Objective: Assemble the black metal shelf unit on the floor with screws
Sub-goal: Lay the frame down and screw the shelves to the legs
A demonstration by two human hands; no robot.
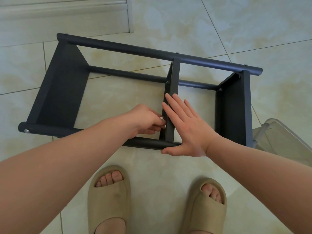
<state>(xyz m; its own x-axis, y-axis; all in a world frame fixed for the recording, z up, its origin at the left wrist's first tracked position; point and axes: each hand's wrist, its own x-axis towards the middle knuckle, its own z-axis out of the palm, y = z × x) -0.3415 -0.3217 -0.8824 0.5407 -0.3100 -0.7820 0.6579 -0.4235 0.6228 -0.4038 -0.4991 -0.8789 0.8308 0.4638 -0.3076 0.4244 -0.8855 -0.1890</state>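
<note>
Left hand (143, 119): fingers curled at the near edge of the middle shelf (169, 132); whether a screw is pinched cannot be told. Right hand (187, 129): laid flat, fingers straight, pressed against that shelf, thumb by the front pole (143, 143). The shelf unit (233, 112) is laid on its side on the tiled floor (253, 31). Should the bracing be eased, the holes may be misaligned and a screw cross-threaded or dropped.

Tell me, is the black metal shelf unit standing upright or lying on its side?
The black metal shelf unit lies on its side: its round poles run along the tiled floor, its shelf panels stand on edge.
</note>
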